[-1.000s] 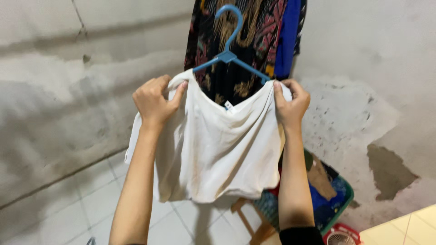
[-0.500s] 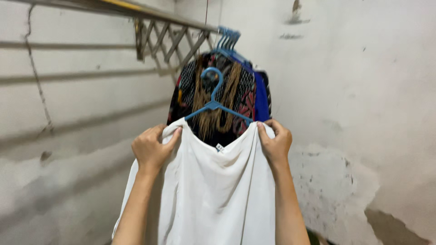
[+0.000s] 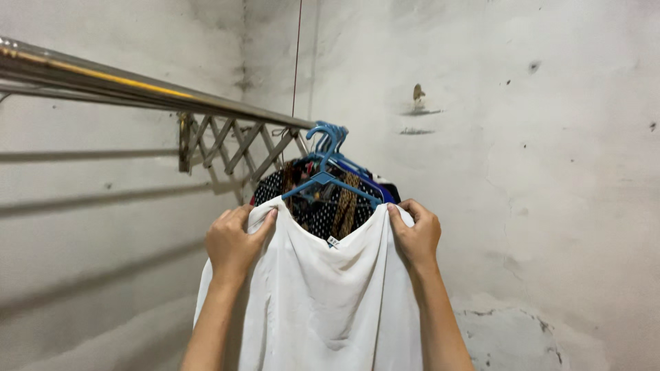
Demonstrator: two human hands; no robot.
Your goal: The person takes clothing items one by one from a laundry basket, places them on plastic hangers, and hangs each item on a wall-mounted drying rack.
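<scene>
A white garment (image 3: 323,302) hangs on a blue plastic hanger (image 3: 328,180), raised to the height of a metal drying rail (image 3: 137,93). My left hand (image 3: 234,244) grips the garment's left shoulder. On the other side my right hand (image 3: 416,233) pinches the right shoulder. The hanger's hook is close to the rail's far end, among other blue hooks (image 3: 330,134); whether it rests on the rail I cannot tell.
Dark patterned clothes (image 3: 323,206) hang on hangers behind the white garment. The rail is fixed to the left wall by a folding scissor bracket (image 3: 227,148). A stained plaster wall (image 3: 536,172) stands to the right, and a thin cord (image 3: 298,55) runs down the corner.
Both hands have lifted the white garment and hanger upward, from low in front of the hanging clothes to the level of the rail. My view has tilted up with them.
</scene>
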